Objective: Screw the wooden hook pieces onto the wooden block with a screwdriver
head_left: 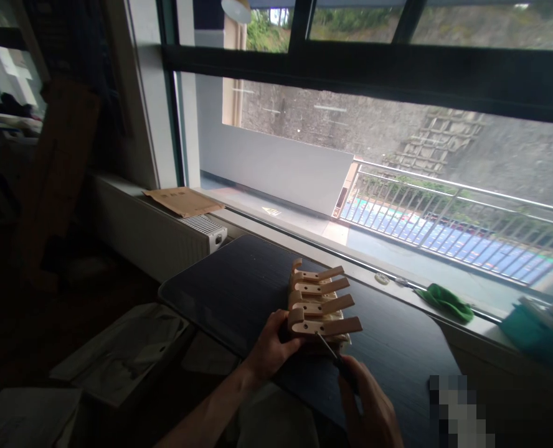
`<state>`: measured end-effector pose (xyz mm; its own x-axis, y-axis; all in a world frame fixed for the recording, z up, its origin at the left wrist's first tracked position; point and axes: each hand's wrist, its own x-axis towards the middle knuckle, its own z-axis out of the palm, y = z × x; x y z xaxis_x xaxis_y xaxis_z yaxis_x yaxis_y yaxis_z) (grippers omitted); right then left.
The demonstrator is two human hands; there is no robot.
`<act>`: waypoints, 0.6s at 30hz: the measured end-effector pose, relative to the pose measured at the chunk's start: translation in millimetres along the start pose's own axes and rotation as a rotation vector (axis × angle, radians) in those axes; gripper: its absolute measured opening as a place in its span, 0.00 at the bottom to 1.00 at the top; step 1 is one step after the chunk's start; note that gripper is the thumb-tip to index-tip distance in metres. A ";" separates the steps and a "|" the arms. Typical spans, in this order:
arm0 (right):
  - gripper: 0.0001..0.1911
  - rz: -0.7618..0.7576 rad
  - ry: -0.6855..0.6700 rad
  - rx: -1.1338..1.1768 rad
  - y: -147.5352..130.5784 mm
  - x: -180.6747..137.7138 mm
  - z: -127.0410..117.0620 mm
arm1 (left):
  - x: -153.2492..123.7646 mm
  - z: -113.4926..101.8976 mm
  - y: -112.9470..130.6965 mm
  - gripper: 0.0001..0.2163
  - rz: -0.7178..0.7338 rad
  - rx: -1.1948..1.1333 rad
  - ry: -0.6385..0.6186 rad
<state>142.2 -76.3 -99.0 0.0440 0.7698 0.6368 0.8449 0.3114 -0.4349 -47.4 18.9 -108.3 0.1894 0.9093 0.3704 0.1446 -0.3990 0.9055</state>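
Observation:
A wooden hook rack [321, 308] lies on the dark table, with several pale curved hooks in a row and dark screws or holes at their bases. My left hand [274, 342] is closed around its near left end, thumb along the front side. In my right hand [370, 401] is a screwdriver [330, 348] with a dark handle and thin metal shaft. Its tip meets the rack at or beside the nearest hook [314, 325]; the exact contact is too small to make out. Pale wrapping seems to lie between the hooks and under the rack.
The dark table [239, 274] stands against a windowsill. On the sill are a green cloth [447, 303], a small round roll [382, 279] and a teal container [533, 330]. A brown envelope [185, 199] rests near the white radiator [159, 233]. Boxes [122, 354] sit at lower left.

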 end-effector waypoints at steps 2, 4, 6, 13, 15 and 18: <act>0.15 -0.004 -0.029 -0.127 -0.9 6.1 5.4 | 0.5 -0.3 0.6 0.10 -0.001 0.001 -0.004; 0.15 -0.052 -0.020 -0.199 1.8 10.3 9.5 | 0.6 -0.4 1.0 0.10 -0.012 0.009 -0.007; 0.14 -0.179 0.040 -0.158 6.8 10.4 11.8 | 0.5 -0.4 1.4 0.11 -0.024 0.023 -0.005; 0.13 -0.238 0.023 -0.269 5.1 10.2 5.1 | 1.4 -0.3 3.6 0.10 -0.008 0.041 -0.010; 0.13 -0.356 0.056 -0.182 0.8 11.1 1.9 | 1.8 -0.3 3.9 0.10 -0.001 0.055 -0.007; 0.12 -0.436 0.071 -0.160 4.0 10.3 2.2 | 2.1 0.2 3.4 0.10 0.018 0.059 -0.011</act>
<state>144.9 -65.9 -95.6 -0.3016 0.5442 0.7829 0.8641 0.5031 -0.0168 -46.3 19.5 -104.4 0.2029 0.9010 0.3835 0.1982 -0.4214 0.8850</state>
